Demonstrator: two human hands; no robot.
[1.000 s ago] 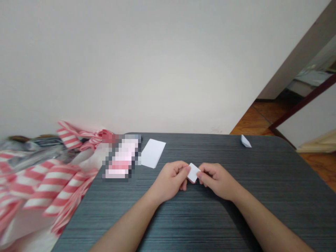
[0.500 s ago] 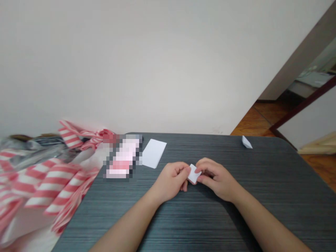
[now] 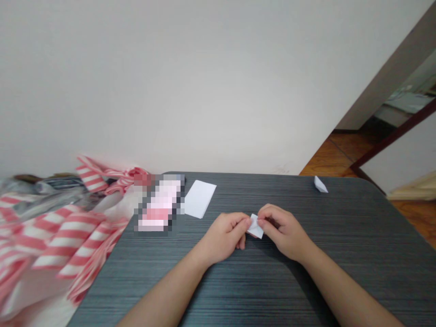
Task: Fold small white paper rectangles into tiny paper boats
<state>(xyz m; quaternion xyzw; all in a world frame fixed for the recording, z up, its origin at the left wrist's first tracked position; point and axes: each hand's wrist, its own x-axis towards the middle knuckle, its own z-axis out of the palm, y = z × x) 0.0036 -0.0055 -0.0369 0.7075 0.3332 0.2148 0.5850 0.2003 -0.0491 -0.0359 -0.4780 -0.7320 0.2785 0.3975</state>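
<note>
A small folded piece of white paper (image 3: pixel 255 229) is held between my two hands, just above the dark tabletop. My left hand (image 3: pixel 226 236) pinches its left edge between thumb and fingers. On the other side, the thumb and index finger of my right hand (image 3: pixel 284 231) grip the paper's upper right part. The fingertips hide some of the paper, and its exact fold is too small to make out.
White paper sheets (image 3: pixel 200 200) lie stacked at the back left of the dark table (image 3: pixel 218 290), beside a pixelated phone-like object (image 3: pixel 160 202). A folded white paper piece (image 3: pixel 320 185) rests at the back right. Striped red-and-white cloth (image 3: pixel 73 236) is heaped left of the table.
The paper has turned slightly between my fingers and now shows a different outline. My right hand's fingertips have shifted a little up and to the right.
</note>
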